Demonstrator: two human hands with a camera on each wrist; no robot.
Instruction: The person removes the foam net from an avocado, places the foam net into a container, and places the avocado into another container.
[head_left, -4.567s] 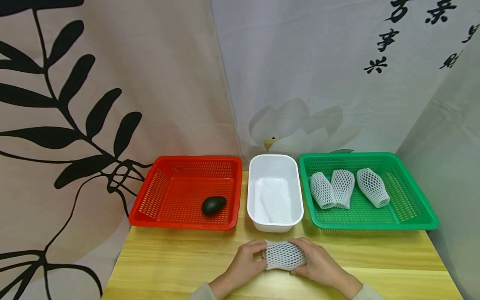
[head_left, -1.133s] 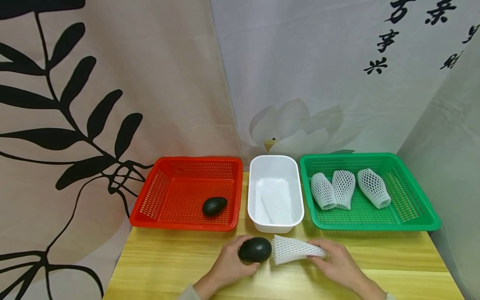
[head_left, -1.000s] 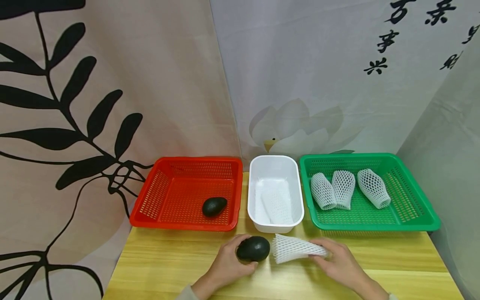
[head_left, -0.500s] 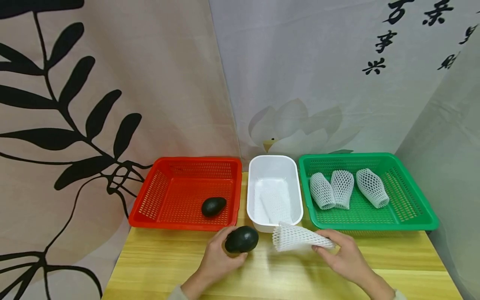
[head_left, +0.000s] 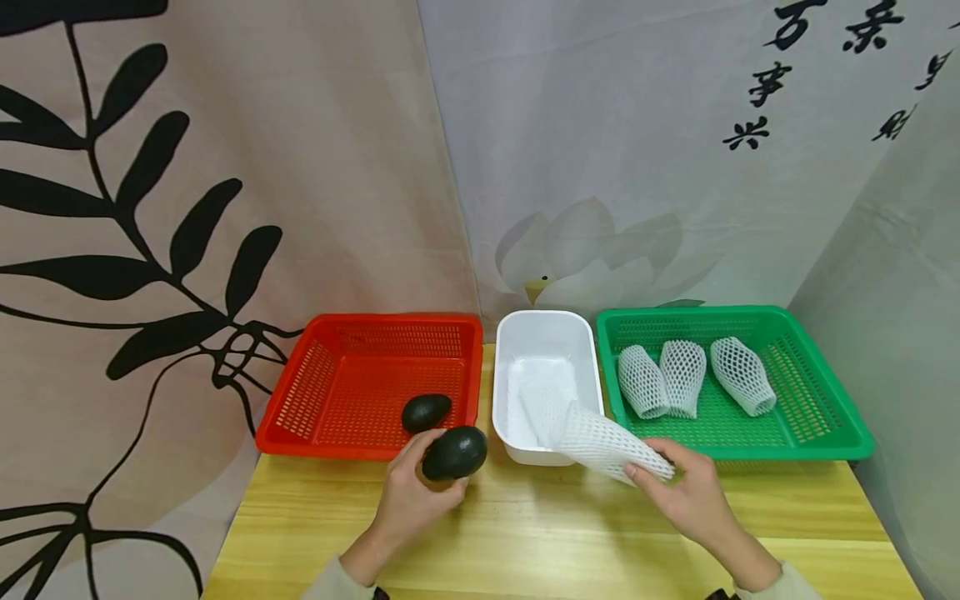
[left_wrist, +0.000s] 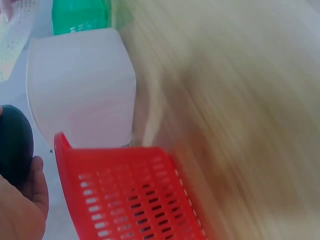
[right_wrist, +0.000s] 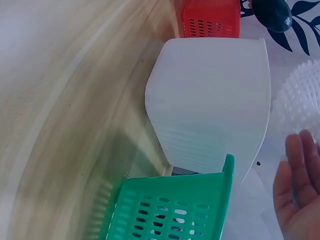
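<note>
My left hand (head_left: 408, 500) grips a dark green avocado (head_left: 456, 454) above the table, just in front of the red basket (head_left: 300, 446). A second avocado (head_left: 426, 412) lies in that basket. In my right hand (head_left: 693, 496), thumb and fingers pinch the narrow end of a white foam net sleeve (head_left: 611, 446). The sleeve's wide end reaches over the front rim of the white tub (head_left: 504, 392), hiding part of it. Another pale foam net (head_left: 536, 404) seems to lie inside the tub. The left wrist view shows the held avocado (left_wrist: 15, 145) at its left edge.
On the right stands a green basket (head_left: 825, 417) with three white foam net sleeves (head_left: 742, 375); what they contain is unclear. Both baskets flank the tub along the back of the wooden table (head_left: 540, 550). A printed curtain (head_left: 360, 167) hangs behind.
Earlier both hands held the netted avocado together; then it came out of the sleeve. Since then my left hand has carried it left toward the red basket, and the sleeve has moved up to the tub.
</note>
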